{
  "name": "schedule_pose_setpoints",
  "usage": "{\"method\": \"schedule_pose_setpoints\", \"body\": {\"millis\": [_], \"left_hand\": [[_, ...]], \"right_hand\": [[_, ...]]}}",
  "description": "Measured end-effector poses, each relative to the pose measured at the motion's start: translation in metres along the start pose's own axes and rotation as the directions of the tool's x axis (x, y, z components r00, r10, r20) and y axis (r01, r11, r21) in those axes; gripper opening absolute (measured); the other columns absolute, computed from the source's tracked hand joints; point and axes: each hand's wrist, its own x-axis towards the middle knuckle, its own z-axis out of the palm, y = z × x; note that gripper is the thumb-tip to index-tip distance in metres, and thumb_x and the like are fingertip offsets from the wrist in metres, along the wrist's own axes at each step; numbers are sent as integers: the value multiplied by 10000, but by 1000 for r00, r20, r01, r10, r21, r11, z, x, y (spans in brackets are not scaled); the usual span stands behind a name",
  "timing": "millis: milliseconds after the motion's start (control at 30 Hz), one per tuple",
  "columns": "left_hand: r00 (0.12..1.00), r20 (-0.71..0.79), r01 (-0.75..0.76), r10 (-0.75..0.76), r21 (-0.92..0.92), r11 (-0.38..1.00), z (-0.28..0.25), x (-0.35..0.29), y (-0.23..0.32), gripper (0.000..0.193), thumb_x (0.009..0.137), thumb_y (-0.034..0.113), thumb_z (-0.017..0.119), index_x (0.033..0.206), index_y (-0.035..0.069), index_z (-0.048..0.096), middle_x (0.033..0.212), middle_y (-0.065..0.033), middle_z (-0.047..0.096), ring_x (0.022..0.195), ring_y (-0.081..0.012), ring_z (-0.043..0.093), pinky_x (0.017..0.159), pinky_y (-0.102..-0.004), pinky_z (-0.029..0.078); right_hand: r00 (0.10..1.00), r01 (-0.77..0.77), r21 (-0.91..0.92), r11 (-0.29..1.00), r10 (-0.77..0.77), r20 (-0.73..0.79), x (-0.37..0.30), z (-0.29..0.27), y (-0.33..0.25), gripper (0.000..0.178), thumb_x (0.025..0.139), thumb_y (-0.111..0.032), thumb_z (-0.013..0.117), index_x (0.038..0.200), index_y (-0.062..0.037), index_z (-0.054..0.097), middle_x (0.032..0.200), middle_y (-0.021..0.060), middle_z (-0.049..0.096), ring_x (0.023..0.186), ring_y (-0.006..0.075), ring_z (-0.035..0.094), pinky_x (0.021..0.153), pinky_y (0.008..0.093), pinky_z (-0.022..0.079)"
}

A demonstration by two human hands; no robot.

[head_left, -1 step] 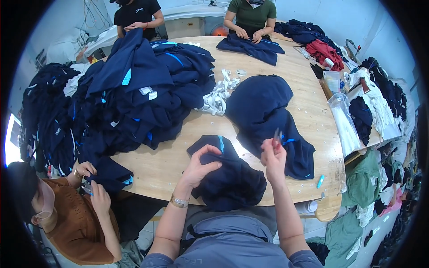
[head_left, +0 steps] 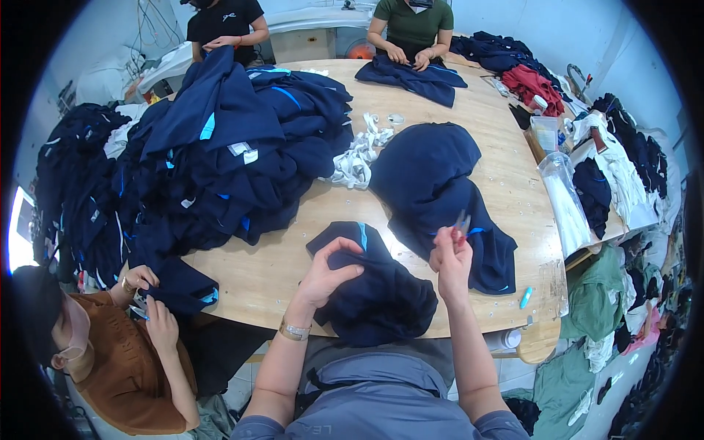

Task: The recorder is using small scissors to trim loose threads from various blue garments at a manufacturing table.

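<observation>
My left hand (head_left: 334,275) grips a navy garment (head_left: 381,301) bunched at the table's near edge. A light-blue strip (head_left: 363,236) runs along the garment's far edge, just beyond the fingers. My right hand (head_left: 451,258) is closed around small red-handled thread snips (head_left: 460,227), blades pointing up and away, raised off the garment. Behind the snips, a second navy garment (head_left: 433,161) lies across the table with its narrow end toward the right front. A turquoise cap or small tube (head_left: 526,298) rests near the right edge.
A large heap of navy garments (head_left: 242,161) covers the table's left side, with white strips (head_left: 352,165) beside it. Co-workers handle navy cloth at the left and the far side. Clear plastic bags (head_left: 563,202) and piled clothes (head_left: 601,293) stand off the right edge.
My right hand has moved slightly to the right with the snips, and their blades have shifted with it. My left hand and the garment have stayed in place.
</observation>
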Motion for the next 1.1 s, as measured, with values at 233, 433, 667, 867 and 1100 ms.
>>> {"method": "schedule_pose_setpoints", "body": {"millis": [233,433,667,867,1100], "left_hand": [[986,3,-160,169,346,924,11,2,1,319,697,28,691,971,34,529,946,-38,541,920,-134,532,848,-264,426],[970,13,-211,241,529,822,15,-3,2,463,676,181,771,1036,41,516,936,-57,592,896,-150,560,815,-288,444],[991,6,-120,133,472,873,19,-11,-8,262,859,176,587,1037,-16,572,874,-112,632,794,-163,578,740,-272,449],[979,-104,-104,177,491,865,24,-12,-6,178,836,137,603,927,-11,567,774,-49,581,728,-91,506,689,-243,435],[964,-120,-127,239,579,805,23,-17,0,236,736,107,646,929,-4,570,771,-63,597,724,-95,547,691,-249,452]], "right_hand": [[966,41,-510,859,97,240,-15,26,-20,233,760,-101,687,979,-33,645,588,-92,438,543,-4,360,499,174,276],[946,163,-605,780,51,321,-12,22,5,174,767,-99,692,906,-3,649,660,32,592,602,70,486,572,218,418],[971,133,-458,879,-25,236,-13,16,16,149,818,-62,649,925,35,611,652,-66,462,584,8,356,519,160,288],[979,70,-435,898,21,201,-13,19,32,154,838,-36,603,982,18,607,683,-70,471,589,2,357,518,152,283],[919,207,-539,817,27,393,-22,44,-8,257,783,-20,637,1038,-45,623,671,-57,476,552,6,342,496,166,272]]}}
